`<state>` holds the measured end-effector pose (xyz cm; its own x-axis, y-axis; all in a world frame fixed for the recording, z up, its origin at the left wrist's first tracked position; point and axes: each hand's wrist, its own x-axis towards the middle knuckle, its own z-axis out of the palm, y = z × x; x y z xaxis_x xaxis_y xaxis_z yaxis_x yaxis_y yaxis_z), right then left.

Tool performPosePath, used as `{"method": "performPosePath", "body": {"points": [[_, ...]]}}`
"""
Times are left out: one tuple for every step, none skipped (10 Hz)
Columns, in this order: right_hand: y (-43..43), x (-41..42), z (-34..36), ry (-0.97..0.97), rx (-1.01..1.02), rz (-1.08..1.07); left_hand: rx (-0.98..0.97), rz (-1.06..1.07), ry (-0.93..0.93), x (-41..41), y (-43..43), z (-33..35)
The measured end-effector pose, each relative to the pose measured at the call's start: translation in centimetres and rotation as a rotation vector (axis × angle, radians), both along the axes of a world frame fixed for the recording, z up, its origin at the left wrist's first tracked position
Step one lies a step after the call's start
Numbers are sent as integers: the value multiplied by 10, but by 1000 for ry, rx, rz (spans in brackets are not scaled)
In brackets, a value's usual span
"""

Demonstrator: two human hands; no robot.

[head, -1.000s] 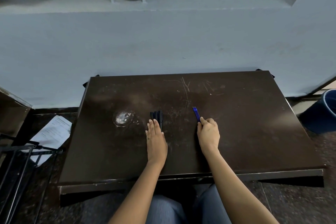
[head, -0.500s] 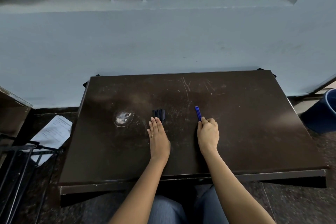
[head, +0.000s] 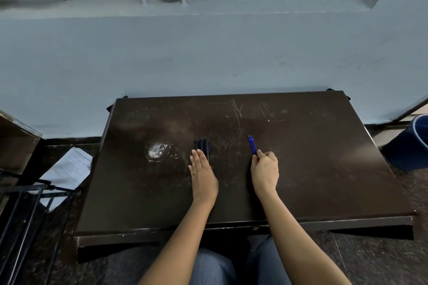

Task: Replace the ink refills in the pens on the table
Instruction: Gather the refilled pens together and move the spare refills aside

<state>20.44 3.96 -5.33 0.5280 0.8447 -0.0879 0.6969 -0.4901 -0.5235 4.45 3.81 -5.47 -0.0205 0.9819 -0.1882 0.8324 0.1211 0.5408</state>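
Observation:
Several black pens [head: 202, 145] lie side by side near the middle of the dark brown table [head: 312, 157]. My left hand [head: 202, 170] rests flat on the table, fingers together, its fingertips over the near ends of the pens. A small bunch of blue ink refills [head: 252, 144] lies to the right, pointing away from me. My right hand [head: 265, 169] pinches the near ends of the refills between thumb and fingers.
A whitish worn patch [head: 158, 151] marks the table left of the pens. A sheet of paper [head: 69, 169] and a black metal frame [head: 27, 210] are on the floor at left. A blue bucket [head: 410, 143] stands at right. A pale wall rises behind the table.
Both hands stay almost in place. The left hand has slid slightly back, so more of the black pens shows; the right hand keeps its hold on the blue refills.

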Motion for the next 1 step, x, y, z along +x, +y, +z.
{"method": "performPosePath", "body": {"points": [[-2, 1, 3, 36, 20, -32, 18, 10, -1, -2, 0, 4]]}}
